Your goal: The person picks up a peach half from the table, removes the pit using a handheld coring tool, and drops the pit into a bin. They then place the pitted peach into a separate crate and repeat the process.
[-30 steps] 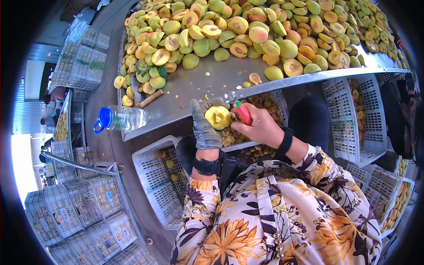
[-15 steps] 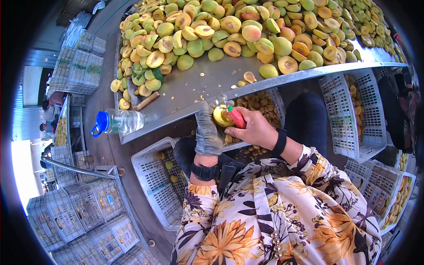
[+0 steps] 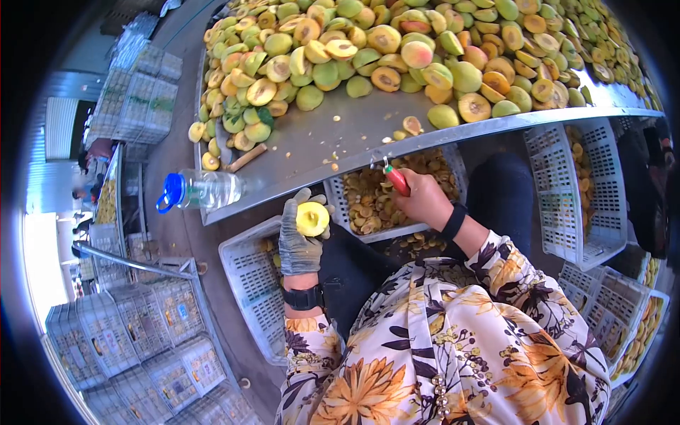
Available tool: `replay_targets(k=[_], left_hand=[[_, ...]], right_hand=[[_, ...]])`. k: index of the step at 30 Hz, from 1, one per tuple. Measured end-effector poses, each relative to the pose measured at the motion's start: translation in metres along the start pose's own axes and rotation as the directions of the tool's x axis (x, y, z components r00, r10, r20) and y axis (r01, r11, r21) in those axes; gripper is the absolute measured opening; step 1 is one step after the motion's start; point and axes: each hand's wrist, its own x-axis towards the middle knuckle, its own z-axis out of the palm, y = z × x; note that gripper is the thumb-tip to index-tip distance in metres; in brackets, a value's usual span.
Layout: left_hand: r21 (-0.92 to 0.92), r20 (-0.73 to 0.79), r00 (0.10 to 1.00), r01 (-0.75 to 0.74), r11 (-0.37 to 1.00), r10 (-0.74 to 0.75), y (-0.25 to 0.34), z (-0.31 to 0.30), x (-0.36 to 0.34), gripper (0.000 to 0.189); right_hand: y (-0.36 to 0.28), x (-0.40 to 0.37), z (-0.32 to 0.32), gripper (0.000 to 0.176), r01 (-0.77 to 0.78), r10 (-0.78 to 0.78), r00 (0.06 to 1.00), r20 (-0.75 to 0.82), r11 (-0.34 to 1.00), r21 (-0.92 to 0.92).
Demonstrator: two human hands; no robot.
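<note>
Cradling the round, hollowed yellow fruit half (image 3: 312, 221) within curled, grey-gloved left fingers (image 3: 290, 212), bare right fingers (image 3: 419, 188) wrapped round the red-handled metal tool (image 3: 397, 180), you seem between scoops, the next move likely needing gentleness.

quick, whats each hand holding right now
Left hand, grey-gloved: holding a round, pale-yellow cut fruit, hollow facing up.
Right hand, bare: closed around a red-handled metal tool with a green collar.

Gloved left hand (image 3: 299, 248) holds fruit half (image 3: 312, 219), hollowed cut face toward camera. Bare right hand (image 3: 426, 200) grips red-handled tool (image 3: 398, 182) near crate of small pieces (image 3: 375, 205). Cut fruit pile (image 3: 382, 39) on metal table (image 3: 312, 134); blue-capped bottle (image 3: 205, 190) at table's left corner.
</note>
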Motion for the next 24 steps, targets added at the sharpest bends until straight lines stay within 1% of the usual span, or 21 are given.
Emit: replay_targets(k=[1,2,4,5,6,7,8,9,10,11,12,14,15,16,17,18,19,20,21,23,24], left_hand=[[-0.012,0.004,1.0,0.004,1.0,-0.004,0.004,-0.003,-0.004,0.045],[-0.007,-0.006,1.0,0.0,1.0,0.0,0.006,-0.006,-0.009,0.045],[0.192,-0.094,0.987,-0.112,0.975,0.132,0.01,-0.013,-0.021,0.043],[0.139,-0.158,0.984,-0.06,0.988,0.082,0.014,-0.025,-0.028,0.04],[0.239,-0.125,0.984,-0.091,0.967,0.124,0.016,-0.046,-0.035,0.035],[0.491,-0.027,0.956,-0.242,0.837,0.292,0.007,-0.09,-0.043,0.035],[0.521,-0.204,0.969,-0.012,0.853,0.139,0.025,-0.094,-0.058,0.035],[0.491,-0.134,0.986,-0.02,0.871,0.098,0.02,-0.146,-0.057,0.041],[0.866,-0.209,0.97,0.126,0.484,0.122,0.018,-0.2,-0.057,0.045],[0.957,-0.224,0.966,0.243,-0.16,0.125,0.039,-0.177,-0.066,0.038],[0.958,-0.216,0.968,0.236,-0.164,0.129,0.045,-0.178,-0.059,0.038],[0.937,-0.141,0.949,0.22,-0.271,0.283,0.06,-0.183,-0.043,0.038],[0.95,-0.139,0.943,0.213,-0.228,0.304,0.079,-0.126,-0.035,0.037],[0.98,0.059,0.931,0.014,-0.197,0.361,0.085,-0.112,-0.012,0.039],[0.965,0.251,0.872,-0.191,-0.18,0.421,0.095,-0.086,0.009,0.041],[0.947,0.27,0.913,-0.194,-0.257,0.306,0.109,-0.056,0.026,0.04],[0.93,0.328,0.884,-0.241,-0.277,0.334,0.11,-0.041,0.055,0.043],[0.828,0.542,0.753,-0.404,-0.389,0.374,0.118,-0.014,0.074,0.049],[0.875,0.482,0.793,-0.415,-0.248,0.373,0.121,0.007,0.099,0.053],[0.817,0.543,0.727,-0.343,-0.464,0.42,0.127,0.043,0.146,0.054],[0.817,0.549,0.732,-0.368,-0.444,0.404,0.131,0.057,0.172,0.061]], right_hand=[[0.002,-0.002,0.001,0.028,0.065,-0.071,0.997,-0.002,0.934,-0.352],[0.004,-0.003,0.002,0.028,0.116,-0.141,0.99,0.015,0.743,-0.66],[0.004,-0.006,0.002,0.022,0.085,-0.078,0.996,0.038,0.776,-0.625],[0.004,-0.01,0.001,0.022,0.117,-0.109,0.993,0.047,0.828,-0.548],[0.003,-0.012,-0.002,0.023,0.153,-0.145,0.988,0.053,0.871,-0.466],[0.0,-0.013,-0.005,0.025,0.149,-0.146,0.988,0.044,0.869,-0.472],[-0.003,-0.013,-0.009,0.025,0.155,-0.155,0.987,0.04,0.868,-0.471],[-0.007,-0.014,-0.014,0.025,0.132,-0.131,0.991,0.037,0.865,-0.484],[-0.011,-0.015,-0.018,0.025,0.106,-0.104,0.994,0.033,0.862,-0.495],[-0.015,-0.014,-0.022,0.024,0.084,-0.076,0.996,0.038,0.872,-0.482],[-0.015,-0.014,-0.024,0.024,0.085,-0.081,0.996,0.03,0.872,-0.481],[-0.017,-0.015,-0.027,0.024,0.133,-0.121,0.991,0.055,0.896,-0.423],[-0.025,-0.016,-0.03,0.023,0.132,-0.112,0.991,0.074,0.9,-0.415],[-0.028,-0.018,-0.032,0.023,0.14,-0.122,0.99,0.069,0.898,-0.417],[-0.028,-0.022,-0.035,0.023,0.216,-0.21,0.976,0.061,0.885,-0.412],[-0.027,-0.026,-0.039,0.023,0.291,-0.297,0.953,0.05,0.865,-0.409],[-0.027,-0.031,-0.045,0.025,0.295,-0.293,0.954,0.068,0.869,-0.397],[-0.023,-0.035,-0.051,0.026,0.295,-0.298,0.953,0.057,0.869,-0.396],[-0.019,-0.04,-0.056,0.026,0.278,-0.286,0.957,0.038,0.88,-0.386],[-0.013,-0.048,-0.061,0.025,0.272,-0.284,0.958,0.021,0.89,-0.367],[-0.011,-0.05,-0.06,0.025,0.284,-0.296,0.955,0.022,0.889,-0.359]])
